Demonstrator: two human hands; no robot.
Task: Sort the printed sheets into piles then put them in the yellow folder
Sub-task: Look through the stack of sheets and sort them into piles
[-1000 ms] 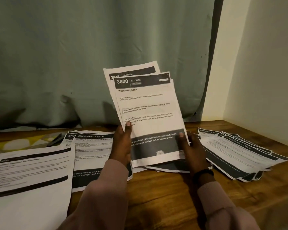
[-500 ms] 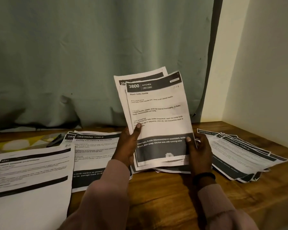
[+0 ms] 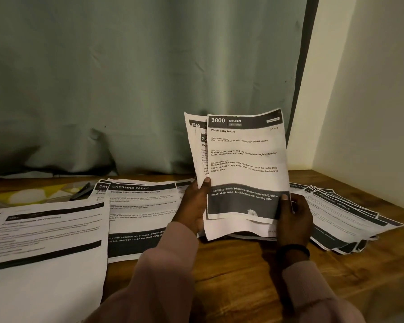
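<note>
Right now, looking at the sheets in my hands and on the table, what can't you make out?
- Head view: the sheets behind the 3800 kitchen sheet, covered by it; only 2945 shows.
- Head view: the yellow folder, mostly under the table piles.
- Head view: the near-left sheet, its print blurred, its bottom cut off by the edge.
- Head view: the right pile, fanned; lower pages hidden.

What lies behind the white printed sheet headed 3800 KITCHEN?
Behind the white printed sheet headed 3800 KITCHEN stand at least two more sheets: one numbered 2945 and one starting 26. Their remaining text is covered.
</note>
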